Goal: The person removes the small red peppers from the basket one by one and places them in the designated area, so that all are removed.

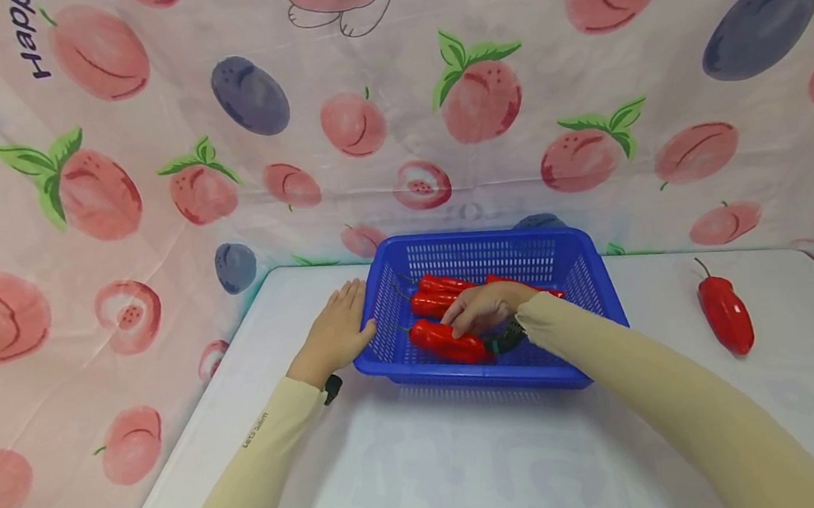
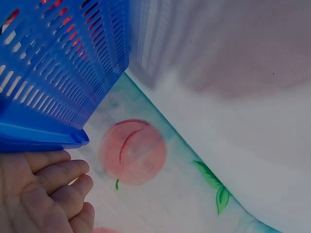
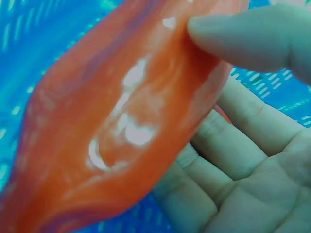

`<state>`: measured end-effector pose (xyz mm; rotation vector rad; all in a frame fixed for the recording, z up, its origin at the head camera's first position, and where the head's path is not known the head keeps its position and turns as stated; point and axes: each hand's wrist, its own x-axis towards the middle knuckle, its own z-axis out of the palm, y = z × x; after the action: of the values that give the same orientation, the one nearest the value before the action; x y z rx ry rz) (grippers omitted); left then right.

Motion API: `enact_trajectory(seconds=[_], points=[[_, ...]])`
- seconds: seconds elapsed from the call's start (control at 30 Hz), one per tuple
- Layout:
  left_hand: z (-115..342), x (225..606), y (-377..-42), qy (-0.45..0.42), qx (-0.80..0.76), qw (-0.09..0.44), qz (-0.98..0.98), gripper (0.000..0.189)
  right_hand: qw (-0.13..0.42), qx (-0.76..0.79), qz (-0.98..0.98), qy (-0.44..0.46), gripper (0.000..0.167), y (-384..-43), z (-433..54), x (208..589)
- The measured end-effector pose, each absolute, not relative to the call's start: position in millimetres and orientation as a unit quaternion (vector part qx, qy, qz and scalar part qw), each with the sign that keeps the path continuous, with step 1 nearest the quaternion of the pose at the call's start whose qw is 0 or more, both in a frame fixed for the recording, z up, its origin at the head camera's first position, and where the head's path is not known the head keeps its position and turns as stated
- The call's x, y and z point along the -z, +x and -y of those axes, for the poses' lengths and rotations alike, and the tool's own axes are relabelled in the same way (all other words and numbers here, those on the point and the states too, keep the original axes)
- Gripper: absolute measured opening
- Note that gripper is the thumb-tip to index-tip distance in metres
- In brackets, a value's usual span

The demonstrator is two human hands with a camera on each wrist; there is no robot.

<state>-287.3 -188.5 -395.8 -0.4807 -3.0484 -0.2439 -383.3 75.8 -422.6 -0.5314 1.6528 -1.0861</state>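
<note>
A blue plastic basket (image 1: 457, 374) with slotted walls stands on the white table. Inside it, my right hand (image 1: 485, 308) holds a glossy red pepper (image 1: 446, 342) between thumb and fingers, low at the front of the basket. The right wrist view shows the thumb (image 3: 233, 36) on the upper side of this pepper and the fingers on its other side. Behind it lie more red peppers (image 1: 433, 302), partly covered by the hand. My left hand (image 1: 336, 332) rests at the basket's left rim, fingers extended; the left wrist view has the fingers (image 2: 63, 174) right by the rim.
Another red pepper (image 1: 726, 313) with a thin stem lies on the table (image 1: 430, 475) to the right of the basket. A cloth (image 1: 350, 69) printed with fruit hangs behind the table and down its left side.
</note>
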Motion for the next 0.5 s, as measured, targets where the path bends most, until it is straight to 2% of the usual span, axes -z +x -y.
enact_trajectory(seconds=[0.2, 0.5], points=[[188.9, 395.9, -288.2, -0.154, 0.077, 0.021, 0.985, 0.067, 0.51, 0.499, -0.673, -0.192, 0.046, -384.4, -77.1, 410.7], [188.5, 395.8, -288.1, -0.155, 0.078, 0.018, 0.985, 0.067, 0.461, 0.538, -0.684, -0.177, 0.046, -387.7, -83.8, 396.6]])
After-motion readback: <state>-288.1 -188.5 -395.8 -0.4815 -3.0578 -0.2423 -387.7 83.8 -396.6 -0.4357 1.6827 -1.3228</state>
